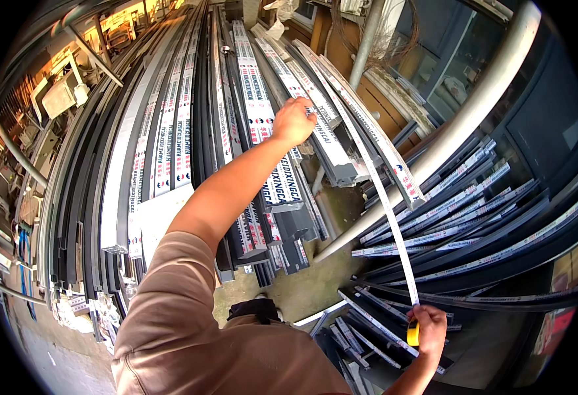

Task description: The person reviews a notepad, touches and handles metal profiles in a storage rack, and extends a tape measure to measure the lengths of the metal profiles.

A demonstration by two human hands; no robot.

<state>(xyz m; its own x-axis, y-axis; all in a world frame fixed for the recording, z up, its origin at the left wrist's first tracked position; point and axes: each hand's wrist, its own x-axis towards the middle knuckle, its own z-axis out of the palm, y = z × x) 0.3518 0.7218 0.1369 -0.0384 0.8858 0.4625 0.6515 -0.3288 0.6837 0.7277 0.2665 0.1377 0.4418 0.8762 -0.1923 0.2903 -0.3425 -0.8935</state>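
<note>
My right hand (430,327) is closed around a yellow tape measure (413,332) at the lower right. From it a long white tape blade (392,224) runs up and away, slightly curved, alongside the long metal profiles; its far end is too small to make out. My left arm reaches forward across the stack. Its hand (294,122) has curled fingers and lies at a profile wrapped in white printed film (325,135); whether it grips anything is hidden. Right of that hand another wrapped profile (394,168) lies close beside the blade.
Many dark and film-wrapped profiles (157,145) fill the rack on the left, their ends pointing toward me. A thick pale pipe (473,115) slants across the right. Beyond it lie more stacked profiles (447,227), with short offcuts (361,342) on the floor below.
</note>
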